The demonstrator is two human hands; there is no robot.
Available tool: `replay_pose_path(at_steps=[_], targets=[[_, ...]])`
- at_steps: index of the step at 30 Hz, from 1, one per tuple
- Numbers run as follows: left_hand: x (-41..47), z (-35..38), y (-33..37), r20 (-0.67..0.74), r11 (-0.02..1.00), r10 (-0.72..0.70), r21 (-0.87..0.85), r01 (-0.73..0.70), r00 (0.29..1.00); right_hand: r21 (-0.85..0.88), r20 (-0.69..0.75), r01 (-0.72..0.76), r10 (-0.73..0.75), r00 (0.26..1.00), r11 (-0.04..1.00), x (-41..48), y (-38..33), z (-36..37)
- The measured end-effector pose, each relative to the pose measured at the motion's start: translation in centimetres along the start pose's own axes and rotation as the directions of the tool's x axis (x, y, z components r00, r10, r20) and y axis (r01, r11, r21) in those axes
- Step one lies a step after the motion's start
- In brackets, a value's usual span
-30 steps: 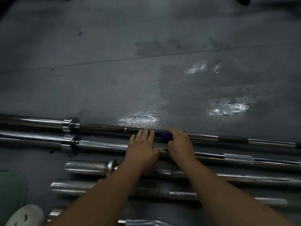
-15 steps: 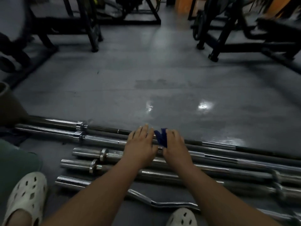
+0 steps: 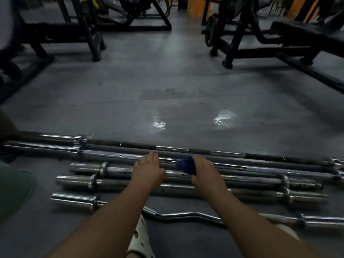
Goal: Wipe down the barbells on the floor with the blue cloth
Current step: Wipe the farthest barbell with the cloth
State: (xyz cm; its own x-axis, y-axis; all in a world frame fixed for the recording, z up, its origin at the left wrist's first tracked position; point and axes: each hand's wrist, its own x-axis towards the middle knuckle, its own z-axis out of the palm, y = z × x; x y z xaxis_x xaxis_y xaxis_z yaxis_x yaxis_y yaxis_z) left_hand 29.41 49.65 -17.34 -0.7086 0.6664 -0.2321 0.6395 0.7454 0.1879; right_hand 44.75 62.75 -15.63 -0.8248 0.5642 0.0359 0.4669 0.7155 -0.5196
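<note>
Several chrome barbells lie side by side on the grey floor, running left to right. My left hand (image 3: pixel 148 169) rests flat, fingers apart, on the shafts of the second barbell (image 3: pixel 104 155) and the third barbell (image 3: pixel 260 169). Just to its right, my right hand (image 3: pixel 203 170) grips the bunched blue cloth (image 3: pixel 187 166), which sits over the third bar's shaft. The farthest barbell (image 3: pixel 201 151) has dark knurled bands. A curl bar (image 3: pixel 186 215) with a wavy shaft lies nearest to me.
Black gym machine frames (image 3: pixel 242 45) and benches (image 3: pixel 80 34) stand beyond an open stretch of floor with two shiny patches (image 3: pixel 223 119). My white perforated clog (image 3: pixel 140 239) sits between my forearms. A green garment (image 3: pixel 14 187) is at the left edge.
My view has tilted up, revealing the gym machines. Both hands drew back from the far barbell toward the third one, with the blue cloth carried along in my right hand.
</note>
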Motion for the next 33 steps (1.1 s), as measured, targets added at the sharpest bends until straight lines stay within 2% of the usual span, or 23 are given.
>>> replay_pose_path(at_steps=[8,17,23,27,30,33], targets=[[8.7,4.8,-1.2,0.115,0.999,-0.048,-0.004,0.049,0.992,0.028,0.061,-0.067,0.065,0.996,0.997,7.1,4.3,4.2],[17.9,7.4,-3.0,0.166,0.994,-0.097,-0.038,0.104,0.981,0.110,0.136,-0.125,0.110,0.985,0.986,18.1,3.9,9.8],[22.6,8.3,-4.7,0.114,0.996,-0.090,0.001,0.090,0.989,0.093,0.204,-0.097,0.076,0.976,0.991,21.9,5.5,12.1],[24.7,9.1,-6.4,0.152,0.991,-0.136,0.035,0.132,0.979,0.104,0.247,-0.069,0.041,0.968,0.992,24.7,6.3,14.9],[25.3,10.0,-7.2,0.176,0.992,-0.122,0.059,0.114,0.977,0.084,0.265,0.001,-0.023,0.964,0.996,26.1,6.5,17.2],[25.5,10.9,-7.9,0.162,0.994,-0.099,0.056,0.091,0.982,0.063,0.217,0.093,-0.104,0.971,0.994,27.3,5.4,19.5]])
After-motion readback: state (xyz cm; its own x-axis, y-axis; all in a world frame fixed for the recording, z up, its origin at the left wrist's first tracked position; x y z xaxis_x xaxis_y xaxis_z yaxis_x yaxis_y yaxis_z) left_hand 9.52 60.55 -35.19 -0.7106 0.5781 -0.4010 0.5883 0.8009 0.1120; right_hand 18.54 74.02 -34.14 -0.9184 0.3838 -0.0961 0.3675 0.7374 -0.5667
